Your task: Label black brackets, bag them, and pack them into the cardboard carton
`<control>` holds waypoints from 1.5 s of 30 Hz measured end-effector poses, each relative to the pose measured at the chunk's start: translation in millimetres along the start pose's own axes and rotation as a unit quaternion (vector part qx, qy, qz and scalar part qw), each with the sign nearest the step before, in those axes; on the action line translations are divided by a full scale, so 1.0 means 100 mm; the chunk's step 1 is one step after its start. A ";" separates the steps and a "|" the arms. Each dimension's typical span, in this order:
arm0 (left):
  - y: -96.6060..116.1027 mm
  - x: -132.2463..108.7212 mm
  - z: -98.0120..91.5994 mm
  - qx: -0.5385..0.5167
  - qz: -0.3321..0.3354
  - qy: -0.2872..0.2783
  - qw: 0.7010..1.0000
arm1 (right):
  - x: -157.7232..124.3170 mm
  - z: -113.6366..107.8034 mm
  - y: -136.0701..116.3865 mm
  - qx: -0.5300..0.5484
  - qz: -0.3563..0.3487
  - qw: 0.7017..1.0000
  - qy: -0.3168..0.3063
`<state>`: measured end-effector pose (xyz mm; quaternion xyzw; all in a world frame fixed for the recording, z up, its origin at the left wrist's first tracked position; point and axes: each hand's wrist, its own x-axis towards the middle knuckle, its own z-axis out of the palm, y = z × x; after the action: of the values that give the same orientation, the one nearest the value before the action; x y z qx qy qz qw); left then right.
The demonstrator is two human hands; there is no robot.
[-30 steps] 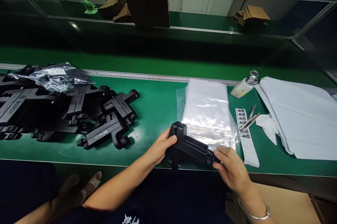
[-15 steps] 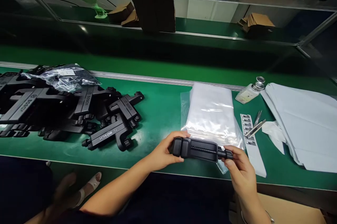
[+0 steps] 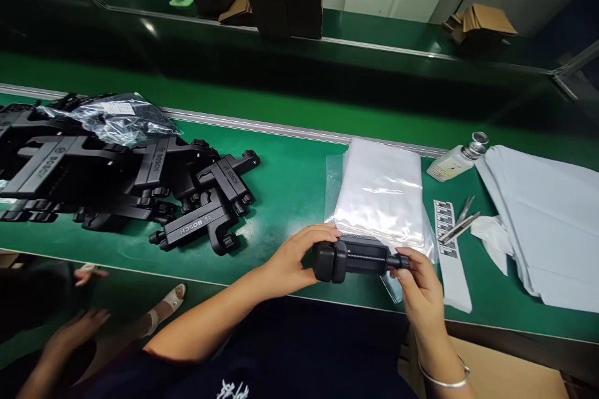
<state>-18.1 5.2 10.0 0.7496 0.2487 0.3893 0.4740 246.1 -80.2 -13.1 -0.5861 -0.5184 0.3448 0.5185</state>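
Between my two hands is a black clamp bracket, held level just above the front part of the bench. My left hand is closed around its thick padded end. At the other end, the fingers of my right hand pinch the narrow knob. Behind the bracket lies a stack of clear plastic bags, partly covered by it. To the left, a pile of similar black brackets marked BOSCH spreads over the green bench.
A clear bag lies on the pile. At right are a glass bottle, tweezers, a label strip, a crumpled white cloth and white sheets. Another person's hand shows at lower left.
The bracket has turned a little in my hands, showing more of its padded end. The view has tilted down slightly. The other person's hands have moved at lower left.
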 end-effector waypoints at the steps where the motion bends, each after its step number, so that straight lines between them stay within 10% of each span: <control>1: 0.02 0.00 0.00 0.024 0.004 -0.005 1.000 | 0.01 0.01 0.03 0.018 0.009 1.000 0.000; 10: 0.16 -0.03 0.00 0.120 -0.036 -0.048 0.991 | -0.05 0.01 0.10 -0.006 0.024 1.000 -0.006; 20: -0.11 -0.14 0.02 -0.154 -0.205 0.126 0.958 | 0.03 -0.07 -0.28 -0.205 -0.320 0.921 -0.086; 23: -0.07 -0.15 0.02 -0.083 -0.160 0.128 0.975 | 0.04 -0.04 -0.29 -0.166 -0.241 0.952 -0.089; 28: 0.05 -0.10 0.02 0.051 -0.048 0.063 0.996 | 0.06 0.02 -0.20 0.019 0.096 0.987 -0.124; 35: 0.00 -0.09 0.04 0.018 -0.152 0.128 0.980 | 0.05 -0.04 -0.26 -0.088 -0.009 0.989 -0.117; 39: 0.02 -0.09 0.01 0.051 -0.048 0.077 0.995 | 0.10 -0.04 -0.25 0.000 0.072 0.985 -0.155; 45: -0.03 -0.07 0.00 0.014 -0.165 0.127 0.978 | 0.10 0.03 -0.19 0.072 0.117 0.978 -0.154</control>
<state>-22.1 1.3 4.9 0.6494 0.4323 0.3943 0.4857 240.9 -71.5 6.1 -0.5436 -0.4938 0.5257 0.4294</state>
